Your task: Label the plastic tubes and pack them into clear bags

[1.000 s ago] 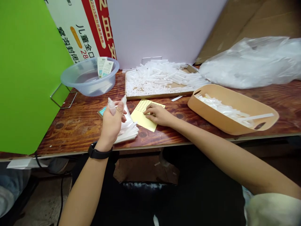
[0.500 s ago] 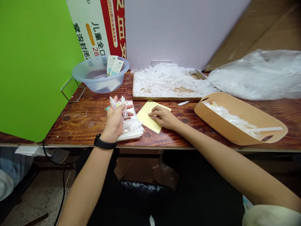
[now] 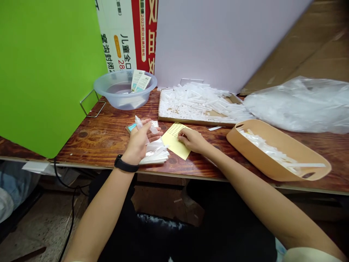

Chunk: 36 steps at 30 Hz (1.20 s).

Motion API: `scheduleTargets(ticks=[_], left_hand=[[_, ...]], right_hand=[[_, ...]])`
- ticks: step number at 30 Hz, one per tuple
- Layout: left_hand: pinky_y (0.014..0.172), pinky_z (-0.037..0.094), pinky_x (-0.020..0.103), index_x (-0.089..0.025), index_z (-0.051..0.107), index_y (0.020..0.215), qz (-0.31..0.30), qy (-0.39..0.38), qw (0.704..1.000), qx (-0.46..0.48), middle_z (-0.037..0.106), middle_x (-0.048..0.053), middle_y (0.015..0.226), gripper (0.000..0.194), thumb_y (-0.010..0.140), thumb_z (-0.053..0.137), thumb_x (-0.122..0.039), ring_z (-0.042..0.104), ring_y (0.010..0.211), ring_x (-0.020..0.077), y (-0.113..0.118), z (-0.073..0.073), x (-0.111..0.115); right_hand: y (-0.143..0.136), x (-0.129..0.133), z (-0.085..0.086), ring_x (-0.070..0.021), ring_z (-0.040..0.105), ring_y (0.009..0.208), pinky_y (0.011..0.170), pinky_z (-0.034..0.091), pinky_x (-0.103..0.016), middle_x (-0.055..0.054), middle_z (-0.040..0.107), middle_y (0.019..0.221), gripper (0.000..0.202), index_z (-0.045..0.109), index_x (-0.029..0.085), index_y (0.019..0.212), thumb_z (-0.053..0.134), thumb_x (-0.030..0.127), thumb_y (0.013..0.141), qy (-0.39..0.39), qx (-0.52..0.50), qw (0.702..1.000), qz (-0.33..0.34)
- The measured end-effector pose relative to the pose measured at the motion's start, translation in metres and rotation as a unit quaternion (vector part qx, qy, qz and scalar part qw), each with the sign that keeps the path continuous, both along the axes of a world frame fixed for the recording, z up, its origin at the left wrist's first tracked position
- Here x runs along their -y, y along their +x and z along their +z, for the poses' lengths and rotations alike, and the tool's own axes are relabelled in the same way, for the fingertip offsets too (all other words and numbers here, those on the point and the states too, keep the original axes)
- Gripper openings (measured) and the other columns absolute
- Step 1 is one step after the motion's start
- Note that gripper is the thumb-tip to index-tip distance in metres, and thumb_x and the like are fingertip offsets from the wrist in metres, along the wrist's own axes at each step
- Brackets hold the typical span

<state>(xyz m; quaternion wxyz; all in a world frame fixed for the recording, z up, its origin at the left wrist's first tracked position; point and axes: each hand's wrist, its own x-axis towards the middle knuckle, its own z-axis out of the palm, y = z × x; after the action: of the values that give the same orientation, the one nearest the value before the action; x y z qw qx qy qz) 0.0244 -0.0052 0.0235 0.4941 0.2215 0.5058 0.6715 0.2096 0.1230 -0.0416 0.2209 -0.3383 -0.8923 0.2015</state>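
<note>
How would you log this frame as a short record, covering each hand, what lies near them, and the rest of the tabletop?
Left hand: palm up, holding small clear bottles
Left wrist: black band
Right hand: fingertips at the yellow sheet; pinch unclear
Sheet markings: rows of small dots on the far part
Beside left hand: stack of white packets, partly hidden
Far left: translucent basin with printed packets inside
Far middle: shallow tray heaped with clear plastic pieces
Right: tan basket holding white strips
Far right: clear plastic bag
</note>
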Motion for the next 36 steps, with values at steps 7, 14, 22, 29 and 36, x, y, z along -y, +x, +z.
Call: scheduleTargets(ticks=[7, 14, 22, 29, 36], left_hand=[[0.049, 0.05, 0.021, -0.017, 0.048, 0.098, -0.015, 0.01, 0.999, -0.042, 0.068, 0.004, 0.061, 0.014, 0.087, 0.052, -0.024, 0.066, 0.051, 0.0169, 0.011, -0.005, -0.002], [0.052, 0.052, 0.022, -0.016, 0.049, 0.091, -0.057, 0.036, 0.998, -0.011, 0.067, 0.003, 0.062, 0.013, 0.086, 0.054, -0.027, 0.066, 0.052, 0.0153, 0.032, -0.009, 0.005], [0.049, 0.05, 0.019, -0.018, 0.047, 0.092, -0.058, 0.052, 0.997, -0.018, 0.065, 0.0, 0.06, 0.014, 0.086, 0.055, -0.029, 0.065, 0.051, 0.0141, 0.039, -0.01, 0.005], [0.049, 0.05, 0.021, -0.019, 0.045, 0.094, -0.048, 0.048, 0.997, -0.032, 0.064, 0.0, 0.061, 0.014, 0.087, 0.054, -0.028, 0.065, 0.051, 0.0149, 0.04, -0.013, 0.005], [0.046, 0.049, 0.021, -0.019, 0.046, 0.093, -0.039, 0.051, 0.997, -0.031, 0.062, -0.002, 0.061, 0.013, 0.084, 0.055, -0.022, 0.063, 0.048, 0.0141, 0.034, -0.013, 0.003]], right_hand=[[-0.004, 0.057, 0.048, -0.0187, 0.058, 0.088, 0.08, 0.045, -0.034, -0.006, 0.061, 0.091, 0.011, 0.054, 0.02, 0.079, 0.054, 0.026, 0.088, 0.026, -0.271, 0.961, 0.048], [-0.019, 0.087, 0.06, -0.0177, 0.059, 0.089, 0.082, 0.046, -0.035, -0.006, 0.062, 0.092, 0.01, 0.055, 0.02, 0.081, 0.055, 0.022, 0.09, 0.035, -0.288, 0.952, 0.097], [-0.019, 0.086, 0.058, -0.0166, 0.058, 0.083, 0.075, 0.047, -0.033, -0.005, 0.061, 0.087, 0.009, 0.055, 0.019, 0.081, 0.054, 0.021, 0.09, 0.025, -0.318, 0.944, 0.08], [-0.023, 0.088, 0.054, -0.015, 0.056, 0.079, 0.071, 0.046, -0.03, -0.003, 0.059, 0.083, 0.009, 0.055, 0.019, 0.08, 0.055, 0.017, 0.089, 0.059, -0.309, 0.948, 0.056], [-0.029, 0.089, 0.048, -0.0133, 0.058, 0.071, 0.066, 0.049, -0.028, 0.001, 0.058, 0.077, 0.019, 0.052, 0.021, 0.084, 0.07, 0.026, 0.08, -0.08, -0.373, 0.924, 0.025]])
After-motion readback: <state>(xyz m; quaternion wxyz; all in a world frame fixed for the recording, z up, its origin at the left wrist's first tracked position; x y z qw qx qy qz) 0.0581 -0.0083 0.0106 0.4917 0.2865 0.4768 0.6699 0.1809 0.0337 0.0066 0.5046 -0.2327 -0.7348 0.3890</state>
